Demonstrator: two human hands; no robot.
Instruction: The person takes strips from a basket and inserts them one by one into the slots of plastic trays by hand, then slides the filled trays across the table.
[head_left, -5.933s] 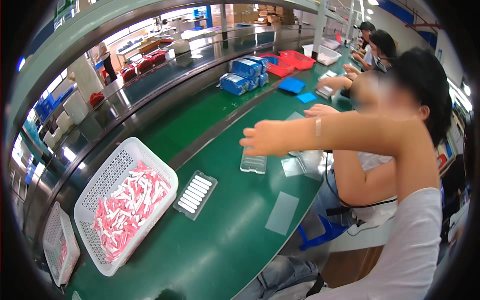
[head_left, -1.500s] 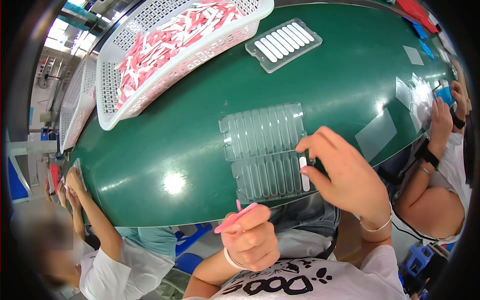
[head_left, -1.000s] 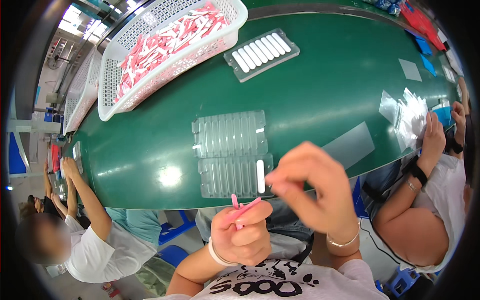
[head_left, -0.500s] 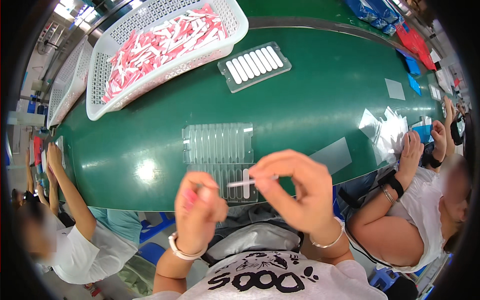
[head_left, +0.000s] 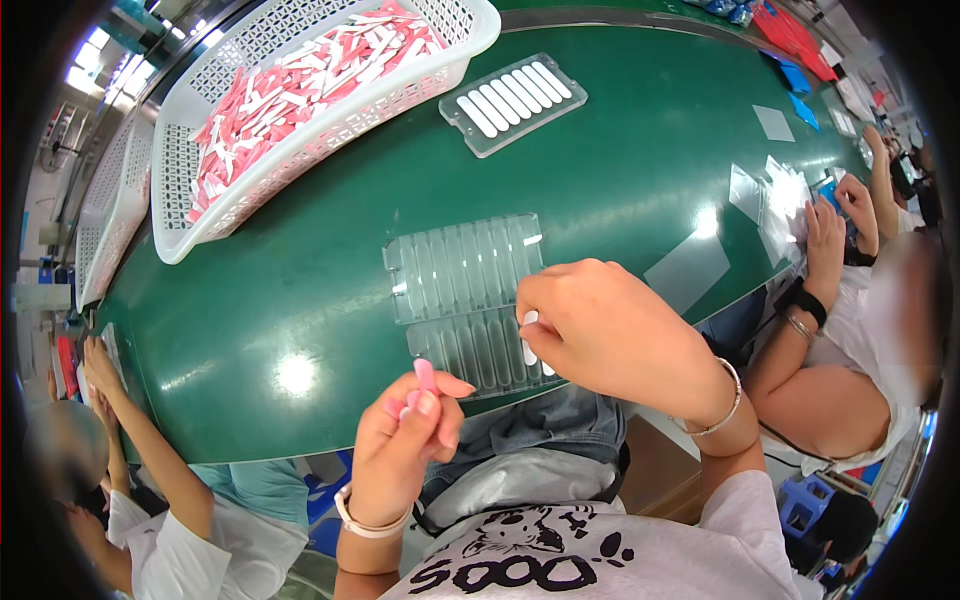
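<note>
Pinched in my left hand, at the table's near edge, are pink flat strips with rounded ends, like small nail files; how many I cannot tell. My right hand grips a white strip of the same shape by its upper part, over the right slots of a clear plastic tray. Flat on the table, the tray's slotted lower half joins a ribbed upper half. Part of another white strip shows in the rightmost slot, beneath my right hand, which hides that corner.
A white perforated basket heaped with pink and white strips stands at the far left, another basket beside it. A clear tray filled with white strips lies farther back. Clear film sheets and co-workers' hands are at the right.
My right hand has swung palm-down over the tray, bringing the white strip to the right slots. My left hand has dropped slightly nearer me. The view has tilted.
</note>
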